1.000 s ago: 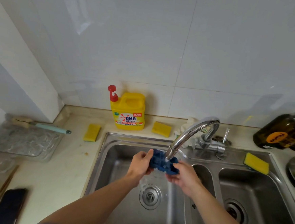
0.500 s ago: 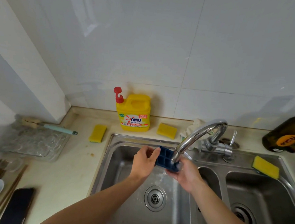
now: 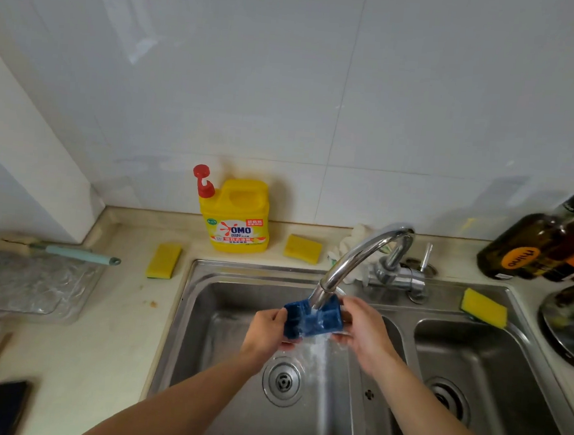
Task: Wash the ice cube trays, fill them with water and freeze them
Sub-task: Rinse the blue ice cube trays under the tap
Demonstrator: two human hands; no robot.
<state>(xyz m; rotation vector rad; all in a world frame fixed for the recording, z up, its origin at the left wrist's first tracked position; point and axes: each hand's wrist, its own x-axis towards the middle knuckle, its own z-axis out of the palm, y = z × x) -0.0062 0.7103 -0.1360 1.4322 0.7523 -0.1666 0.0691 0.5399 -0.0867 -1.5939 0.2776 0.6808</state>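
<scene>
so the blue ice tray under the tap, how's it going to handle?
Likely slippery: the blue ice tray is wet, with water from the tap running over it. Probably light for its size: the left hand and right hand hold it up by its ends alone. Whether it is stiff or floppy cannot be told here.

Pretty plain kitchen corner here: glossy white tiled wall (image 3: 426,91) with a bright glare patch (image 3: 141,48) up left, a white boxed-in pillar (image 3: 16,148) at the left, cream stone tabletop (image 3: 107,340) below, stainless steel 2-basin sink (image 3: 257,270) sunk in.
</scene>
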